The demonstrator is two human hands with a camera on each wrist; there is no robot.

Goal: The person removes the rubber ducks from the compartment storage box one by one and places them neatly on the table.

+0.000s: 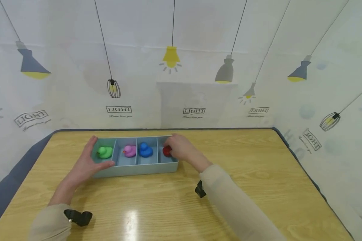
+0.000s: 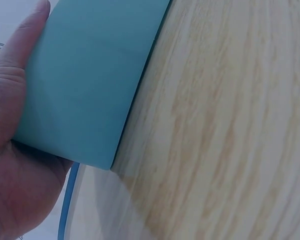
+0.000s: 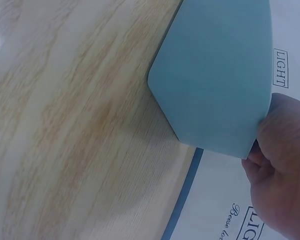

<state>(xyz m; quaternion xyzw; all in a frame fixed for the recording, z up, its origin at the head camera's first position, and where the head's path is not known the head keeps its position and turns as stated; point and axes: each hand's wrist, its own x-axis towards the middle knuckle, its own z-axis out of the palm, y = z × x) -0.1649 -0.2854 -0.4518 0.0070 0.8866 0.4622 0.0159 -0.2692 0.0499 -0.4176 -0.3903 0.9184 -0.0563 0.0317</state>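
A long pale blue-green divided box lies on the table. My left hand grips its left end, the thumb along the front wall and the fingers at the back corner; in the left wrist view the thumb lies on the box wall. From left to right, the compartments hold a green toy duck, a pink one and a blue one. Inside the rightmost compartment, my right hand pinches a red toy duck, partly covered by the fingers. The right wrist view shows only the box's outside and that hand.
The wood-grain table stretches out in front of the box and to its right. Behind and beside it hangs a white sheet printed with lamps, meeting the table along a dark edge. A black strap clip sits at the left sleeve.
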